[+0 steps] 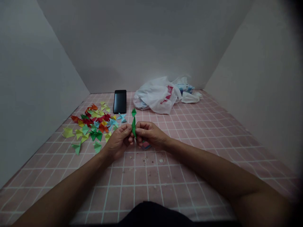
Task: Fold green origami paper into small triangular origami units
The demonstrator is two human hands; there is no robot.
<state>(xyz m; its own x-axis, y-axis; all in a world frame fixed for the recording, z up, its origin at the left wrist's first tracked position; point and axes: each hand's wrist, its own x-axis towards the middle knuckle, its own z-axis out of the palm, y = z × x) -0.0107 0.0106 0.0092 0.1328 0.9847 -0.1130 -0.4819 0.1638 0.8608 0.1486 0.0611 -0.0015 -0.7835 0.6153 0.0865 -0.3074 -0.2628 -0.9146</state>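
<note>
A strip of folded green origami paper [133, 123] stands upright between my hands, its pointed top rising above my fingers. My left hand [117, 142] pinches its lower part from the left, and my right hand [149, 134] grips it from the right. Just left of my left hand lies a loose heap of small folded paper triangles [91, 124] in red, orange, yellow, green and light blue. A small pink and blue paper piece [146, 145] is partly hidden under my right hand.
A black smartphone [119, 101] lies face up behind the heap. A crumpled white plastic bag [155, 96] and a white tissue [190, 97] sit at the back right. The pink grid mat [142, 176] has small crumbs on it, and pale walls surround it on three sides.
</note>
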